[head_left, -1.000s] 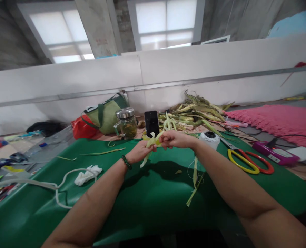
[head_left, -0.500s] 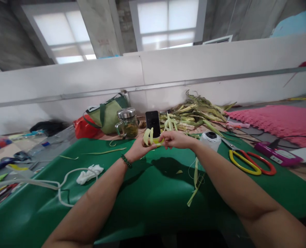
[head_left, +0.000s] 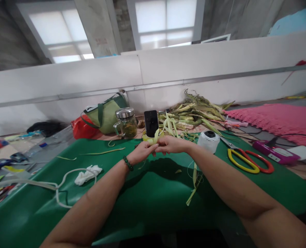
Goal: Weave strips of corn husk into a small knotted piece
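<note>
Both hands meet above the far half of a green mat. My left hand, with a dark bead bracelet at the wrist, pinches a small bundle of pale yellow-green husk strips. My right hand grips the same bundle from the right, fingers closed. The strips stick up between the two hands, in front of a black phone that stands upright. A loose husk strip lies on the mat under my right forearm.
A heap of corn husks lies at the back wall. A white thread spool, yellow-and-red scissors, a glass jar mug, a green bag, a white rag and cord and a pink knitted mat surround the mat.
The hanging strip ends have been folded upward, and the bundle is now more compact between the hands. Both hands have shifted slightly lower and to the left.
</note>
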Motion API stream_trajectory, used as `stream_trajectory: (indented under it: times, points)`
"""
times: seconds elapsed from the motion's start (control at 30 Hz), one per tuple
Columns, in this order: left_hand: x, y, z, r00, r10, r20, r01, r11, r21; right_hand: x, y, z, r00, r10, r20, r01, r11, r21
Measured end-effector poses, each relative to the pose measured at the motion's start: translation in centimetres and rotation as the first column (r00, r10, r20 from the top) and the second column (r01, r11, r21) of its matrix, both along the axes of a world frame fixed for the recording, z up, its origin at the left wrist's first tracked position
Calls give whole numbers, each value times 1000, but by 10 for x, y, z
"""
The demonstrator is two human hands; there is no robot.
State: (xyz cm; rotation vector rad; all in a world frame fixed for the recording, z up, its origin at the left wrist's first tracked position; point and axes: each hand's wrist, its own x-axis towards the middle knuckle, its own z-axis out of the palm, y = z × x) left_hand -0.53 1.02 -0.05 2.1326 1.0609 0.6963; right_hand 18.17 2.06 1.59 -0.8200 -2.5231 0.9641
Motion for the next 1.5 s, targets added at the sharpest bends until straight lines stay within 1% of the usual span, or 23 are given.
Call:
stream_trajectory:
  times: [0.13,0.23,0.33,0.5,0.6,0.63,0.7,0.73,0.77,0.83,0.87,0.9,0.93,1.0,1.07,1.1,1.13,1.23,1.3,1.33,1.4,1.43,1.5]
  points:
    - [0,0,1,998,4,-66,0,998,67,-1,-1,0,994,-73,85,80,993,-83]
    - [-1,-1,5,993,-47,-109,60,991,117,2,-1,3,996,-27,87,42,984,-172]
    - [-3,-2,7,989,-87,-119,100,989,109,8,0,6,994,30,105,-7,976,-216]
    - [-3,-1,8,993,-108,-54,112,991,75,15,2,8,992,54,111,-26,970,-241]
    - [-4,0,8,995,-87,54,85,996,30,15,5,5,997,12,74,9,962,-274]
    - [-4,1,7,992,-57,108,58,998,-4,15,7,4,999,-30,36,39,957,-289]
    - [-5,4,5,972,62,228,-35,992,-122,14,11,3,979,-178,-103,134,932,-336]
    - [-6,5,4,949,142,282,-86,976,-202,13,13,3,941,-275,-197,187,908,-375]
    - [-7,6,3,918,221,330,-127,950,-284,12,14,3,882,-375,-287,234,875,-424]
    - [-7,7,2,846,346,406,-169,896,-410,10,16,5,752,-531,-390,294,800,-522]
    - [-6,8,2,811,385,441,-174,878,-447,9,16,6,717,-577,-390,315,769,-557]
    - [-6,8,2,774,417,477,-178,865,-469,7,15,6,712,-603,-360,341,744,-574]
    - [-5,8,2,736,447,508,-187,856,-481,5,13,6,728,-614,-307,371,728,-576]
    - [-3,8,2,670,497,551,-223,843,-489,-1,10,4,777,-603,-181,432,719,-544]
    - [-1,7,2,645,508,570,-266,849,-456,-9,5,-1,803,-585,-112,468,735,-490]
    - [0,6,1,653,495,573,-286,862,-419,-14,3,-5,797,-592,-124,481,744,-464]
    - [1,5,0,671,472,572,-302,878,-371,-18,2,-8,808,-572,-142,467,769,-437]
    - [4,3,-1,764,372,528,-311,928,-203,-27,1,-19,884,-407,-231,331,892,-307]
    - [5,2,0,833,297,467,-295,952,-79,-30,1,-24,901,-328,-283,257,931,-259]
    - [5,3,0,862,270,430,-294,956,-12,-31,2,-25,900,-318,-298,241,933,-269]
    - [3,4,1,904,260,339,-310,945,100,-28,2,-23,906,-320,-279,212,911,-354]
    - [2,4,2,922,265,284,-312,940,138,-26,2,-21,913,-320,-254,200,893,-403]
    - [-1,4,5,953,245,176,-275,946,172,-20,1,-15,935,-298,-192,183,869,-459]
